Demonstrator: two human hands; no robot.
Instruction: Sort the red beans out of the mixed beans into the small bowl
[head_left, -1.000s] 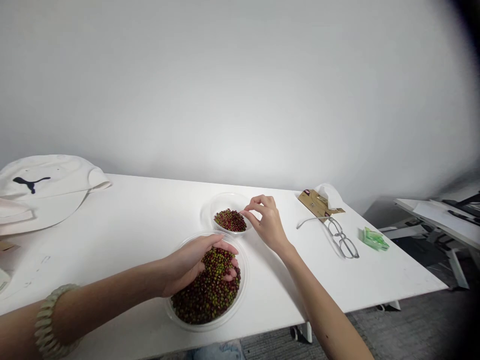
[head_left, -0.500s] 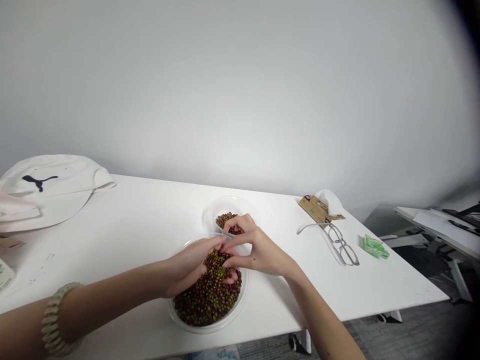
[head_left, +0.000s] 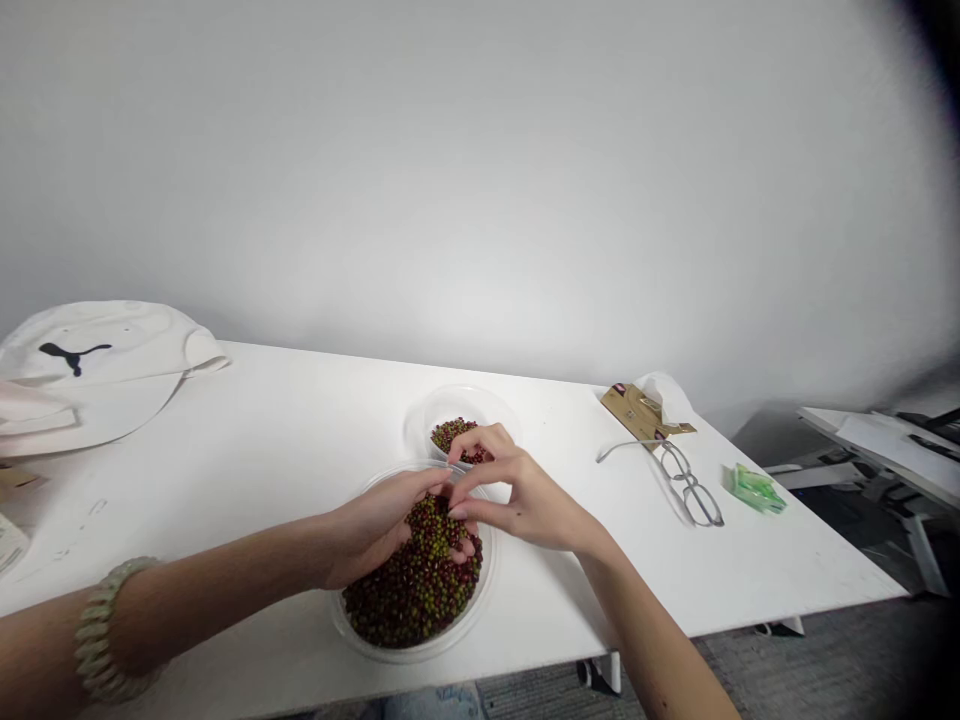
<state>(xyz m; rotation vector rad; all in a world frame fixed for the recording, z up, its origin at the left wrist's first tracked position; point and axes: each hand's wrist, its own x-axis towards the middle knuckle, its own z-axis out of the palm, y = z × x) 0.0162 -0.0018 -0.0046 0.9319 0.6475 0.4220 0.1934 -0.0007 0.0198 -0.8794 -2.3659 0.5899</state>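
Observation:
A round clear plastic bowl [head_left: 480, 610] near the table's front edge holds mixed red and green beans [head_left: 405, 610]. Palm up and cupped over this bowl, my left hand [head_left: 371, 525] carries a small heap of beans, its fingertips showing among them on the right. My right hand [head_left: 517, 490] is above the left palm, thumb and forefinger drawn close together at the beans. Anything between those fingertips is too small to make out. Just behind, partly covered by my right hand, is a second clear bowl [head_left: 480, 395] with fewer mixed beans [head_left: 450, 432].
A white cap [head_left: 112, 345] lies at the left of the white table [head_left: 300, 400]. To the right are glasses [head_left: 686, 480], a brown cardboard packet [head_left: 637, 412] and a crumpled green wrapper [head_left: 756, 490]. A wall stands behind the table; another desk [head_left: 885, 445] is at far right.
My right hand's thumb and forefinger have drawn slightly up from the beans in my left palm. My left hand stays cupped over the bowl. The view has shifted slightly.

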